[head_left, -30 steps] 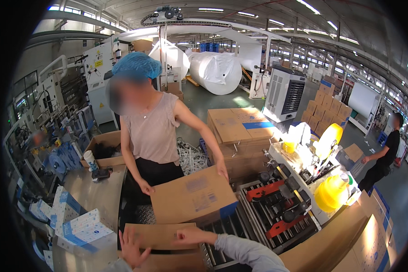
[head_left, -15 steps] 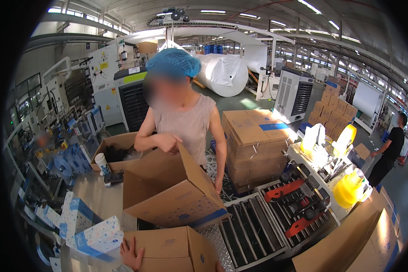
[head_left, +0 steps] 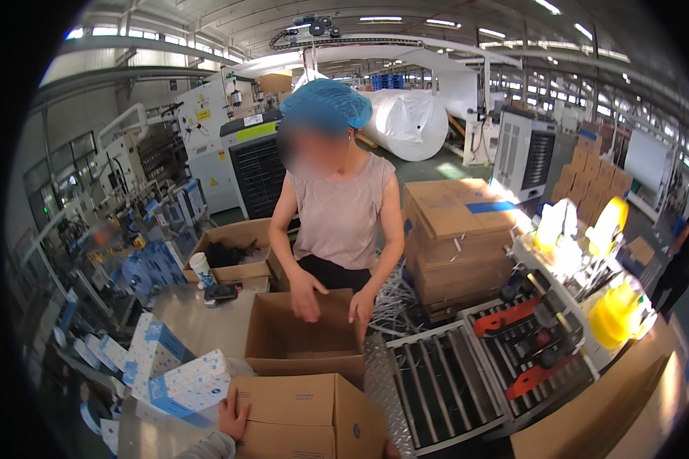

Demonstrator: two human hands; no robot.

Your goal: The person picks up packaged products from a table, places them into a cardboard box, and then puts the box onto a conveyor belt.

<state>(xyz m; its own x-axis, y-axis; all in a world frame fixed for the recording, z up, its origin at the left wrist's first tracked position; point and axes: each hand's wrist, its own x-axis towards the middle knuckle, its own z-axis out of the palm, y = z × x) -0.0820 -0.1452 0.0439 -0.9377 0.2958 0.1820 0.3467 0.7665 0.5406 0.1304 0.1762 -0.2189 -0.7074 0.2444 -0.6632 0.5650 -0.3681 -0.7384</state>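
Note:
A closed brown cardboard box (head_left: 287, 402) stands right in front of me at the near edge of the table. My left hand (head_left: 232, 417) lies against its left edge, fingers stretched out over the cardboard. Only a blurred sliver of my right hand (head_left: 391, 448) shows at the box's lower right side, its fingers hidden. Just beyond is a second cardboard box (head_left: 306, 366), upright with its top open and its inside bare. A co-worker in a blue hair cap (head_left: 325, 103) stands behind it, with both hands (head_left: 306, 297) at its opening.
White-and-blue packs (head_left: 191, 382) lie left of my box on the metal table (head_left: 214, 321). A roller conveyor (head_left: 444, 375) runs on the right, near stacked flat cartons (head_left: 455, 252). Another open carton (head_left: 230, 268) holds dark material. Cardboard sheets (head_left: 597, 405) stand at lower right.
The co-worker has lowered the tilted open box behind mine and set it upright; their hands moved to its opening. My left hand stays on the closed box. The whole view has shifted slightly.

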